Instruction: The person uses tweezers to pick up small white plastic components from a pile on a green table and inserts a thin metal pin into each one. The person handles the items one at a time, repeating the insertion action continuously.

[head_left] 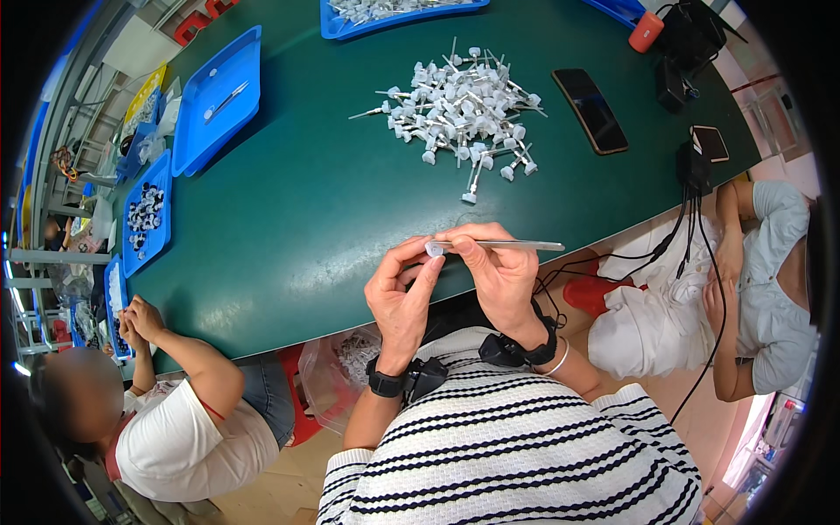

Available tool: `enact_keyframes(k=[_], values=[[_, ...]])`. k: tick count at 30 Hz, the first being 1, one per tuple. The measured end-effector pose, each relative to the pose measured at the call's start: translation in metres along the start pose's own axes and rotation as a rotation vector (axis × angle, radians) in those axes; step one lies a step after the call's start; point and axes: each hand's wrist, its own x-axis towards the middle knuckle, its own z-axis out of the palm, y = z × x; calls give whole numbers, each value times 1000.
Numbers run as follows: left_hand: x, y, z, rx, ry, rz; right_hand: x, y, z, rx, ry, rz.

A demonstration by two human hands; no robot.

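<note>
Just off the table's near edge, my left hand pinches a small white plastic cap between thumb and fingers. My right hand is closed around slim metal tweezers, whose blunt end sticks out to the right. Their tip meets the white cap, though my fingers partly cover that contact. Farther out on the green table lies a loose pile of white-capped parts with thin metal stems; one stray part rests at the pile's near side.
A phone lies right of the pile. Blue trays line the left side, and another blue tray stands at the back. Black cables hang over the right edge. One person works at left; another sits at right.
</note>
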Motion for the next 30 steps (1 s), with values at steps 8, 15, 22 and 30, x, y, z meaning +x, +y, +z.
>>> enact_keyframes(k=[8, 15, 22, 30], values=[[-2, 2, 2, 4, 11, 3, 6, -13, 2, -86, 46, -6], [-3, 2, 3, -9, 20, -9, 7, -13, 1, -154, 40, -55], [-5, -1, 4, -21, 47, 8, 8, -10, 3, -175, 21, -104], [-5, 2, 4, 13, 78, 30, 11, -12, 8, -225, -13, -128]])
